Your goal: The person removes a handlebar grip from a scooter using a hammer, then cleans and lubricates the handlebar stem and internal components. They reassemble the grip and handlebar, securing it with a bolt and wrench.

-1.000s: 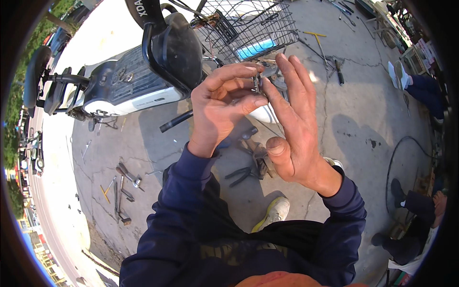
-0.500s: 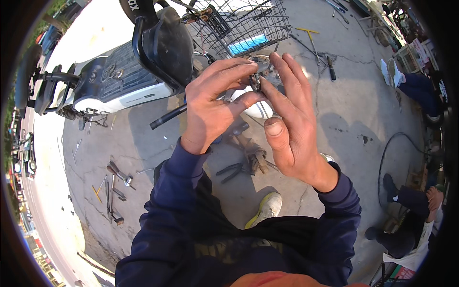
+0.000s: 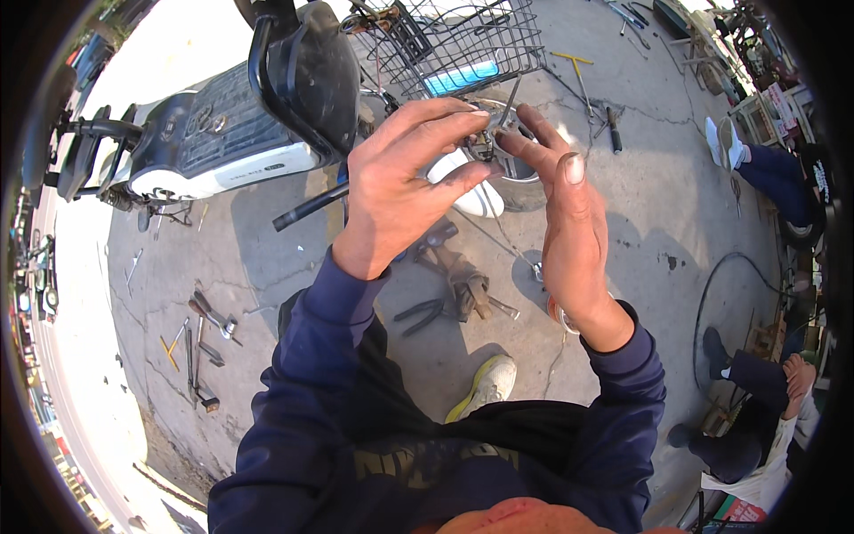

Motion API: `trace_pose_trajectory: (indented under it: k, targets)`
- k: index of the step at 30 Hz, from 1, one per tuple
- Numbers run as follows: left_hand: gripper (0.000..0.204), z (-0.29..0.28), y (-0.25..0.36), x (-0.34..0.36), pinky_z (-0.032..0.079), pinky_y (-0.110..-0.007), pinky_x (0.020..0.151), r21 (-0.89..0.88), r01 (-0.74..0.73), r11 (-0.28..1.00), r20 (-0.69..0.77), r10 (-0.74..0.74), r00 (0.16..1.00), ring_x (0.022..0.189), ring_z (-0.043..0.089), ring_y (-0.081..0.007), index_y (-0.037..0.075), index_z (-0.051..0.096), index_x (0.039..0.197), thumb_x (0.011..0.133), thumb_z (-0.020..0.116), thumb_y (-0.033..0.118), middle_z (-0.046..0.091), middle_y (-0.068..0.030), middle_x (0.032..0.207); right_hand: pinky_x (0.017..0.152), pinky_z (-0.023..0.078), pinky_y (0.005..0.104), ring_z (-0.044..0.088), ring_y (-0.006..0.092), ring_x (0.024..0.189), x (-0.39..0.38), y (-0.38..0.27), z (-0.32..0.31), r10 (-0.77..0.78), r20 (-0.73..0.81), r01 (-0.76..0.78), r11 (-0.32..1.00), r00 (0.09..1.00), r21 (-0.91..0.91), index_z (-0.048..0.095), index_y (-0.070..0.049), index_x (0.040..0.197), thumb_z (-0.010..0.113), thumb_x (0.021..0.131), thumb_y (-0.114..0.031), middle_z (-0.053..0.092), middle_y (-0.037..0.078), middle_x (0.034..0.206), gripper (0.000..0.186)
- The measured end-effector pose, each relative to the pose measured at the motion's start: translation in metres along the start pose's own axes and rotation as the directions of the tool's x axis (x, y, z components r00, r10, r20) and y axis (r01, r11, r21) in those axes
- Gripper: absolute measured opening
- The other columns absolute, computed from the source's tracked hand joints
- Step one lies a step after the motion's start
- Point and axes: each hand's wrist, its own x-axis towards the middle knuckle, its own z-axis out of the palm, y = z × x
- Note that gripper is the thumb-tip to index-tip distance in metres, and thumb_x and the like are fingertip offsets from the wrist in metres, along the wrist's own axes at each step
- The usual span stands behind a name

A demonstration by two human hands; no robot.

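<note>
Between my two hands a small dark metal part (image 3: 487,148) is held in the fingertips of my left hand (image 3: 391,191), whose fingers are bent round it. My right hand (image 3: 574,240) is beside it on the right, fingers apart and thumb raised, with the index fingertip at the part; whether it touches is hard to tell. Behind and below the part are a white curved mudguard (image 3: 464,189) and a wheel (image 3: 523,196), partly hidden by my fingers. A thin metal rod (image 3: 511,96) stands up just behind my fingertips.
A black-and-white scooter (image 3: 231,125) with a wire basket (image 3: 445,31) is ahead. Tools (image 3: 191,365), pliers (image 3: 420,313), a crumpled brown item (image 3: 464,289) and a yellow T-handle tool (image 3: 574,59) lie on the concrete. Two people's legs (image 3: 765,169) (image 3: 756,383) and a hose (image 3: 712,285) are at right.
My right hand has turned, its thumb now raised near the fingers and its fingertips lower and more bent. My left hand still holds the part, shifted slightly left in the picture.
</note>
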Motion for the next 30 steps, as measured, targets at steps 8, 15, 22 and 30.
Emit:
trace_pose_trajectory:
  k: [8, 15, 22, 30]
  targets:
    - [0.048, -0.001, -0.003, 0.0, 0.063, -0.03, 0.084, 0.057, -0.026, 0.998, 0.011, 0.026, 1.0, 0.099, 0.071, -0.0182, 0.004, 0.074, 0.121, 0.075, 0.088, 0.001, 0.07, -0.0117, 0.121, 0.117, 0.034, 0.0462, 0.045, 0.0339, 0.142, 0.0, 0.01, -0.002, -0.128, -0.05, 0.131, 0.988, 0.991, 0.077, 0.052, 0.015, 0.14, 0.03, 0.11, -0.057, 0.048, 0.027, 0.151, 0.081]
    - [0.047, 0.005, 0.001, 0.0, 0.063, -0.032, 0.085, 0.022, 0.0, 1.0, 0.018, 0.0, 1.0, 0.101, 0.072, -0.0211, 0.004, 0.074, 0.118, 0.074, 0.089, 0.002, 0.07, -0.0118, 0.121, 0.118, 0.033, 0.0411, 0.045, 0.0302, 0.142, 0.008, 0.009, 0.005, 0.151, -0.031, -0.135, 0.947, 0.988, 0.291, 0.063, 0.015, 0.129, 0.032, 0.108, -0.062, 0.047, 0.026, 0.153, 0.085]
    - [0.043, 0.013, 0.003, -0.001, 0.061, -0.034, 0.084, -0.029, -0.005, 1.0, 0.024, 0.006, 1.0, 0.103, 0.073, -0.026, 0.005, 0.073, 0.114, 0.073, 0.088, 0.002, 0.072, -0.0101, 0.118, 0.124, 0.025, 0.0421, 0.041, 0.0269, 0.143, 0.01, 0.014, 0.003, 0.278, 0.064, -0.277, 0.858, 0.959, 0.432, 0.064, 0.009, 0.124, 0.027, 0.112, -0.053, 0.051, 0.021, 0.15, 0.072]
    - [0.044, 0.018, 0.003, -0.001, 0.063, -0.032, 0.085, -0.098, 0.027, 0.995, 0.009, -0.026, 1.0, 0.106, 0.072, -0.0235, 0.006, 0.07, 0.114, 0.074, 0.088, 0.0, 0.069, -0.0101, 0.122, 0.112, 0.038, 0.0361, 0.052, 0.0245, 0.132, 0.009, 0.014, 0.0, 0.235, 0.024, -0.218, 0.851, 0.972, 0.478, 0.069, 0.009, 0.119, 0.038, 0.109, -0.059, 0.053, 0.023, 0.146, 0.076]
